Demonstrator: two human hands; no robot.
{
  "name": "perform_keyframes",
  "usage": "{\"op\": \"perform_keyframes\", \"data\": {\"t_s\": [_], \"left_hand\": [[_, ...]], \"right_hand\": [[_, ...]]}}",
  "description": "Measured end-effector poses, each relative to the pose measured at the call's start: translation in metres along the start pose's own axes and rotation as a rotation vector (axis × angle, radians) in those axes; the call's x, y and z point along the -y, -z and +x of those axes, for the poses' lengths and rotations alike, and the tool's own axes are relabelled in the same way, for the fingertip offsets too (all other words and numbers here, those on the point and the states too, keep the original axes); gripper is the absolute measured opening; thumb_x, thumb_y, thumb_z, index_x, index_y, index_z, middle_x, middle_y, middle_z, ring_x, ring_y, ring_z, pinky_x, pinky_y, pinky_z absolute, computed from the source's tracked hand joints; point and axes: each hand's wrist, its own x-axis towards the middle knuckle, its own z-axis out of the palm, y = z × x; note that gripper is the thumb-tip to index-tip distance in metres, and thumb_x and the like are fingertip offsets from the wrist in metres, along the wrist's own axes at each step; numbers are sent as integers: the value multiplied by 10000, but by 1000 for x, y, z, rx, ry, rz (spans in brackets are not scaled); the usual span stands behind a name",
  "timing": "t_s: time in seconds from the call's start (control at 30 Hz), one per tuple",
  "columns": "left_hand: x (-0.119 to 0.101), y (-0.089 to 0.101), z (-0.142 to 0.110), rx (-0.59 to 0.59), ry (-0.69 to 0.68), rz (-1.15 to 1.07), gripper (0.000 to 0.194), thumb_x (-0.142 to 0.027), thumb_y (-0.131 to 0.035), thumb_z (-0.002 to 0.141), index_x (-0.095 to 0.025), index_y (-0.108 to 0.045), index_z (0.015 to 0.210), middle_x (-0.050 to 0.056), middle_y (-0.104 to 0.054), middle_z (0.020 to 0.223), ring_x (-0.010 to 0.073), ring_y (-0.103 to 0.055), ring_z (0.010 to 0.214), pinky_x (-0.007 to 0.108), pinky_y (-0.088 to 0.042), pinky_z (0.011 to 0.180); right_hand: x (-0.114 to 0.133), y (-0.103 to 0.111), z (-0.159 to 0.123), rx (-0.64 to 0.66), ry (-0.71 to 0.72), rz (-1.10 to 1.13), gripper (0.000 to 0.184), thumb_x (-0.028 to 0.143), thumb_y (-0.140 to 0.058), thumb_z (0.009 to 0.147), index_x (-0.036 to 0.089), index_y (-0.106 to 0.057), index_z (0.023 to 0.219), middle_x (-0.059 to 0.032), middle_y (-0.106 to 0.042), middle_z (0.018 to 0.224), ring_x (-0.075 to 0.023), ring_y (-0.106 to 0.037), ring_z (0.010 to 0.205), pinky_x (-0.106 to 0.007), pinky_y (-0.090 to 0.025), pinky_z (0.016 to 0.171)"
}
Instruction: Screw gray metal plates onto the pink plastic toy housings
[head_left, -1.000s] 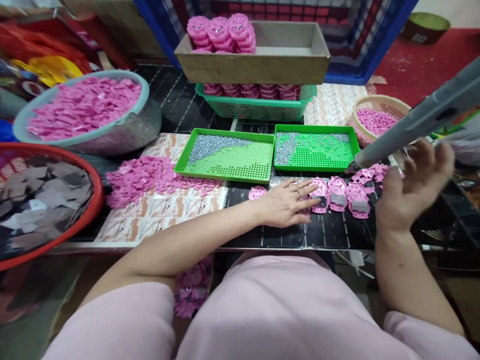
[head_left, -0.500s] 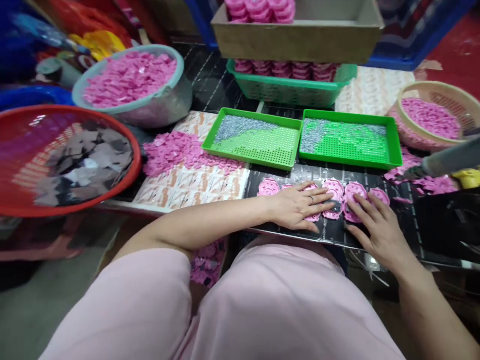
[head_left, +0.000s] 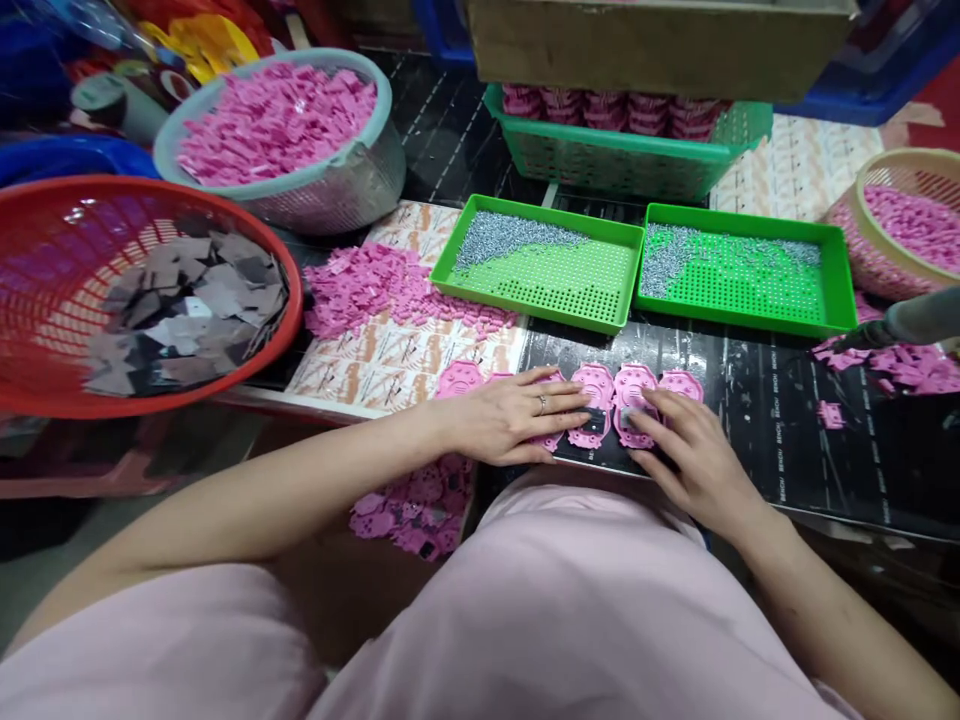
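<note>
A row of several flat pink plastic casings [head_left: 590, 385] lies along the table's front edge, some with a dark plate on them. My left hand [head_left: 510, 415] rests flat across the left part of the row, fingers stretched out to the right, a ring on one of them. It partly hides the casings under it. My right hand [head_left: 694, 445] lies over the right end with its fingers apart, the tips touching a casing [head_left: 636, 385] and covering part of the last one [head_left: 682, 383]. Neither hand is closed around anything.
Behind the row stand two green trays [head_left: 540, 310] of small metal screws. Left are a pink parts pile [head_left: 367, 290], a red basket [head_left: 289, 300] of grey plates and a bluish basin [head_left: 352, 190]. At right, a tool's tip [head_left: 870, 335] hangs over pink pieces.
Both hands have moved left along the table edge, and the row of casings has slid left with them. The view has shifted too. A small pink piece now shows clearly on the black surface at right.
</note>
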Motion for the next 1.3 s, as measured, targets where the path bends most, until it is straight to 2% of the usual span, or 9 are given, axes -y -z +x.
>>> {"op": "perform_keyframes", "data": {"t_s": [0.13,0.23,0.4,0.5,0.67,0.93,1.03,1.17,1.3], "left_hand": [[0,2,-2,-10,-39,22,555,-455,-425,979,-139,-430,1435,142,-391,1511,243,-341,1433,477,-169,1217],[5,10,2,-66,-24,81,573,-515,-470,946,-174,-465,1408,135,-399,1510,275,-326,1437,508,-211,1197],[47,28,21,-275,314,290,431,-366,-481,970,-173,-518,1354,152,-409,1502,276,-316,1439,509,-290,1151],[77,33,27,-237,402,323,369,-366,-509,962,-245,-565,1306,102,-410,1511,275,-317,1437,526,-313,1125],[102,36,29,-223,360,264,243,-325,-523,953,-323,-652,1159,-10,-489,1463,242,-342,1426,506,-274,1154],[133,45,45,-254,279,169,236,-302,-511,948,-259,-678,1109,41,-580,1369,260,-388,1394,506,-296,1143],[137,45,54,-263,269,106,240,-317,-502,947,-249,-681,1092,52,-588,1354,270,-412,1375,501,-330,1125],[137,45,60,-253,273,113,264,-308,-492,949,-224,-671,1123,68,-581,1360,277,-435,1358,484,-365,1109],[125,64,51,-293,325,173,350,-337,-469,960,-242,-577,1279,39,-510,1436,258,-375,1402,510,-343,1108]], "right_hand": [[-27,32,-22,-233,-268,-128,337,194,-673,824,221,-613,1154,-91,-659,1163,-243,-612,1098,-427,-472,1004],[-52,47,-48,-192,-450,-354,296,252,-633,855,197,-637,1145,-110,-666,1163,-262,-624,1067,-410,-489,973],[-89,35,-75,-116,-515,-579,274,260,-514,906,164,-680,1101,-96,-691,1142,-234,-643,962,-357,-548,843],[-108,28,-73,-128,-516,-595,273,182,-481,893,176,-698,1059,-68,-722,1052,-201,-649,895,-323,-547,823],[-112,38,-48,-90,-476,-613,257,239,-504,907,178,-706,1052,-98,-711,1103,-242,-644,932,-341,-521,787],[-63,31,36,-109,-227,-468,195,271,-543,924,188,-673,1042,-28,-722,955,-164,-637,847,-262,-440,675],[-59,15,69,58,-189,-403,248,304,-474,957,209,-672,1072,-31,-711,982,-147,-645,836,-267,-363,565],[-57,1,98,339,-272,-482,313,318,-410,962,227,-669,1111,-50,-689,816,-133,-574,595,-299,-149,472],[-56,-3,107,363,-230,-497,298,256,-422,933,183,-708,968,-62,-650,693,-105,-466,479,-299,-103,486]]}}
